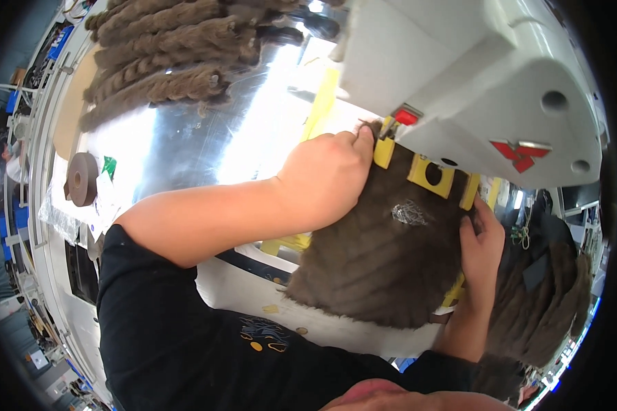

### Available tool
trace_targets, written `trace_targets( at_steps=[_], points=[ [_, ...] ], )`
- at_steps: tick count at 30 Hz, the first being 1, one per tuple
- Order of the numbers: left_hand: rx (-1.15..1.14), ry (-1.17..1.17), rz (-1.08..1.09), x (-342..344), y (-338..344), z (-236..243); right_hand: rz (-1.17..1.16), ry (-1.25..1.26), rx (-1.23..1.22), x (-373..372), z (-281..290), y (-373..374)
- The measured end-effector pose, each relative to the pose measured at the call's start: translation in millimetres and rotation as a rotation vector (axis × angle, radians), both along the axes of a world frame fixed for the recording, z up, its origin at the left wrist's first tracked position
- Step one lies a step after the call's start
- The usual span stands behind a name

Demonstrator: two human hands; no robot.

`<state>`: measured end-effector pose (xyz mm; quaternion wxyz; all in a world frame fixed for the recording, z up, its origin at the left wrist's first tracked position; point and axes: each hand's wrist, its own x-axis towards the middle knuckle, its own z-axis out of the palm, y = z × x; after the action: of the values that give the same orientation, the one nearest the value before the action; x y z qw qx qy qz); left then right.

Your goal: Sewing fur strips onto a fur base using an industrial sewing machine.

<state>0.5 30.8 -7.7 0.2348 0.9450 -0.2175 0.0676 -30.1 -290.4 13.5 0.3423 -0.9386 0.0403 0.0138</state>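
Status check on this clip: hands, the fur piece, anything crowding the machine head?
Left hand pressing the brown fur piece under the white machine head. Right hand steadying its right edge. Yellow guide sits on the fur.

Left hand (325, 175) pressed flat on brown fur panel (384, 260), fingertips at the yellow guide (432, 177) under white sewing machine head (473, 82). Right hand (482, 250) gripping the panel's right edge, just beside the guide. Glossy metal worktable (185, 151) beneath. Stack of brown fur strips (164, 55) at upper left; roll of brown tape (82, 179) at left edge.
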Motion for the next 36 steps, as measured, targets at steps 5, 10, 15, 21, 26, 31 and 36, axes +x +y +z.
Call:
trace_targets(
  at_steps=[5, 10, 15, 21, 26, 31, 36],
  points=[
    [0.007, 0.010, -0.039, 4.9, 2.6, 4.2, 0.017, 0.008, -0.015, 3.3, 7.1, 6.6],
    [0.038, 0.077, -0.010, 9.2, -0.8, 5.5, 0.054, -0.044, 0.051, 7.5, -7.8, -5.6],
    [0.035, 0.054, 0.013, 9.2, -6.1, 5.3, 0.019, -0.024, 0.029, 4.9, -2.6, -8.8],
    [0.086, 0.140, 0.026, 10.2, -4.6, 12.6, 0.070, -0.033, -0.034, 8.0, 6.5, -1.6],
    [0.053, 0.116, 0.022, 9.3, -1.5, 12.5, 0.091, -0.034, -0.084, 7.2, 7.5, 1.1],
    [0.080, 0.093, 0.011, 9.7, -4.2, 7.8, 0.050, -0.038, -0.083, 3.0, 4.4, -1.1],
    [0.218, 0.173, 0.054, 8.1, 2.5, 39.7, 0.080, -0.057, -0.133, 4.3, -2.4, -5.6]
  ],
)
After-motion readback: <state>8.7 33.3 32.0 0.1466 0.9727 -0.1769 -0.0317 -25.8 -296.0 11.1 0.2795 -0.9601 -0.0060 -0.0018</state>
